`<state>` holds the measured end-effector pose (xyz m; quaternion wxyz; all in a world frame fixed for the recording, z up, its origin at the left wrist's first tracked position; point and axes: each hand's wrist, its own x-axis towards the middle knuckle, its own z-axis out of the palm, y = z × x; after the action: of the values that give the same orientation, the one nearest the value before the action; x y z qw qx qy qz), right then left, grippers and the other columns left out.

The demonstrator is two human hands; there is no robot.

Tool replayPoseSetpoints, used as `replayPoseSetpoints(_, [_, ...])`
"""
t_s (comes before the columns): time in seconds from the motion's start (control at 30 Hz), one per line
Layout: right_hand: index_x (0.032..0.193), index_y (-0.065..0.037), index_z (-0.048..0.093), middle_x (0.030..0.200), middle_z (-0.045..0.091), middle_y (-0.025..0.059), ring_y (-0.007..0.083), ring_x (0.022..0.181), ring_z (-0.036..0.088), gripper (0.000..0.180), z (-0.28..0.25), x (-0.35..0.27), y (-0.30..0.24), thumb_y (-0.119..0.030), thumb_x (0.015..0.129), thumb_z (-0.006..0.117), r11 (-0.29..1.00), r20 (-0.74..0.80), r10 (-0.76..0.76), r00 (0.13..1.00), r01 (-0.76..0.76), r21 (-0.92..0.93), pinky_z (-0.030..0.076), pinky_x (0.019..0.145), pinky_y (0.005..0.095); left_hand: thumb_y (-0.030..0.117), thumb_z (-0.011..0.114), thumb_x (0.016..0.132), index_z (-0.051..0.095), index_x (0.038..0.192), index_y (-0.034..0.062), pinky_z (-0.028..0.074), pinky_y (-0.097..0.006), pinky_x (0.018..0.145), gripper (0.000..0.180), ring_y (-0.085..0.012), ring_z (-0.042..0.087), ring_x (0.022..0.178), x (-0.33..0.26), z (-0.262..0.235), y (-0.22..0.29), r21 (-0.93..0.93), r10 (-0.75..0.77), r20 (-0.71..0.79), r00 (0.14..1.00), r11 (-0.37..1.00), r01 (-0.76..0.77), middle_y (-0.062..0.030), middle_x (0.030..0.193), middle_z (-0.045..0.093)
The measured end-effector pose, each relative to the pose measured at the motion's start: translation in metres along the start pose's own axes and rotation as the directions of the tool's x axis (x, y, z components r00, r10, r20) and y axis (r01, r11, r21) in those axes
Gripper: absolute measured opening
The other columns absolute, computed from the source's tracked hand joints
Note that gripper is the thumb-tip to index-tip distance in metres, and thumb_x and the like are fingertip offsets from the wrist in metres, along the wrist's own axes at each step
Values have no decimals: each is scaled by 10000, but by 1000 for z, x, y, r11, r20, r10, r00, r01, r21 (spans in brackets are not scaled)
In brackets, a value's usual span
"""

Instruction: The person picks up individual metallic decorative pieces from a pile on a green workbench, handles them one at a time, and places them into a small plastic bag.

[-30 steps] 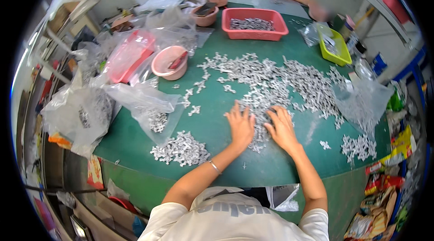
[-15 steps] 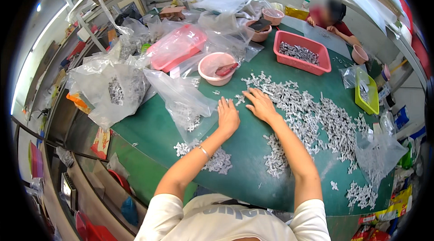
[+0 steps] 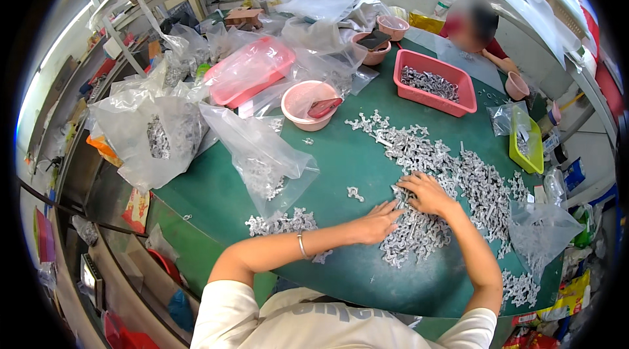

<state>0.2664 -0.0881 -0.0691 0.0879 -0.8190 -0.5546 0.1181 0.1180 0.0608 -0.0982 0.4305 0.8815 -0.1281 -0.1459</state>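
Small silver-grey metal parts (image 3: 419,152) lie in a large heap on the green table, right of its middle. At the heap's near left edge, my left hand (image 3: 380,223) rests low with its fingers stretched out, their tips touching the parts. My right hand (image 3: 429,195) lies just beyond it on top of the heap, fingers apart and slightly bent, the tips partly lost among the parts. Neither hand grips anything that I can see. A few loose parts (image 3: 354,193) sit left of my hands. Under my left forearm spreads another small pile (image 3: 282,222).
Clear plastic bags (image 3: 255,152) with parts lie on the left. A pink bowl (image 3: 308,119) holds a red-handled tool. Beyond the heap stand a pink bin (image 3: 436,103) of parts and, rightward, a yellow-green tray (image 3: 534,152). A person (image 3: 472,24) sits at the far right.
Both my hands have moved right and nearer to me, from the table's middle onto the heap's near left part. A few parts now lie apart where the table showed bare.
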Motion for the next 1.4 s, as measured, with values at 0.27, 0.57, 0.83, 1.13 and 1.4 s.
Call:
replayPoseSetpoints(0.27, [923,-48,625,950,589,171,350,922,522,218,-14,116,22,-141,727,601,973,-413,207,887,-230,-6,420,801,434,301,545,821,402,1258,91,249,-502,1000,505,-363,291,1228,-87,-46,28,543,35,-56,998,840,1,-161,1346,301])
replayPoseSetpoints(0.57, [1221,-188,464,1291,404,97,324,1229,318,439,28,205,22,-312,809,551,957,-314,164,935,-228,-180,300,949,524,295,635,717,582,1008,69,260,-592,936,372,-270,382,1158,-144,20,-17,613,45,-405,913,755,235,-87,1165,477])
replayPoseSetpoints(0.83, [1228,-142,453,1283,401,138,318,1230,320,549,21,147,11,-164,710,633,932,-110,208,972,-231,-279,285,991,462,154,639,715,598,909,77,248,-632,914,213,-248,412,1145,-154,21,-29,547,121,-546,829,800,244,-78,1159,490])
replayPoseSetpoints(1.13, [1354,-73,207,1370,191,251,433,1264,186,1064,47,38,-183,-405,523,785,869,-132,-270,954,300,392,217,1022,480,50,580,754,515,1003,18,277,-452,943,259,-355,386,1094,-205,1,-32,-25,-49,-996,77,955,294,-221,1136,415])
replayPoseSetpoints(1.4, [1314,-41,287,1359,213,247,424,1265,198,1011,95,50,-224,-360,508,808,889,-321,-201,925,310,336,223,1024,471,189,572,795,511,1042,-4,298,-427,949,319,-379,381,1114,-206,-7,-80,-109,-208,-944,257,930,351,-170,1063,526])
